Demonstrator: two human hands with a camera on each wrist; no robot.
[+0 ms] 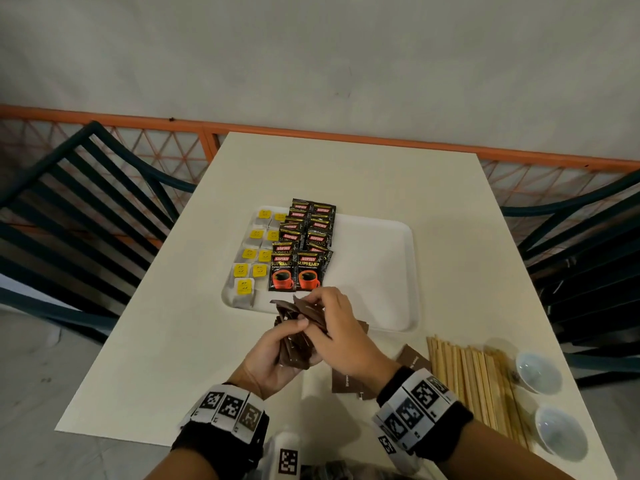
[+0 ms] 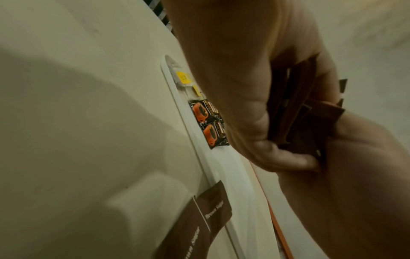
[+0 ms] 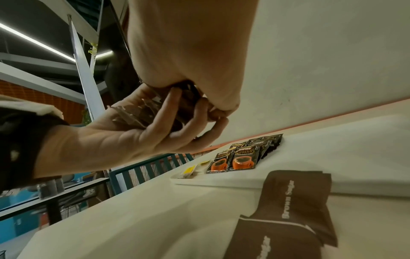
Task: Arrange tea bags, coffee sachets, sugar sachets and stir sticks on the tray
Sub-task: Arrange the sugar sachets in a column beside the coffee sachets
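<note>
A white tray (image 1: 381, 271) lies mid-table. Along its left side sit yellow-tagged tea bags (image 1: 249, 261) in two columns, and beside them black coffee sachets (image 1: 304, 247) overlap in two columns. Just in front of the tray's near edge my left hand (image 1: 277, 348) grips a bundle of brown sugar sachets (image 1: 298, 334), palm up. My right hand (image 1: 332, 327) pinches the top of that bundle from above. More brown sugar sachets (image 1: 349, 379) lie loose on the table under my right wrist. Stir sticks (image 1: 474, 379) lie in a pile at the near right.
Two small white bowls (image 1: 540, 372) stand at the table's near right corner beside the sticks. Dark slatted chairs (image 1: 79, 209) flank the table on both sides. An orange railing (image 1: 311, 133) runs behind the far edge. The right half of the tray holds nothing.
</note>
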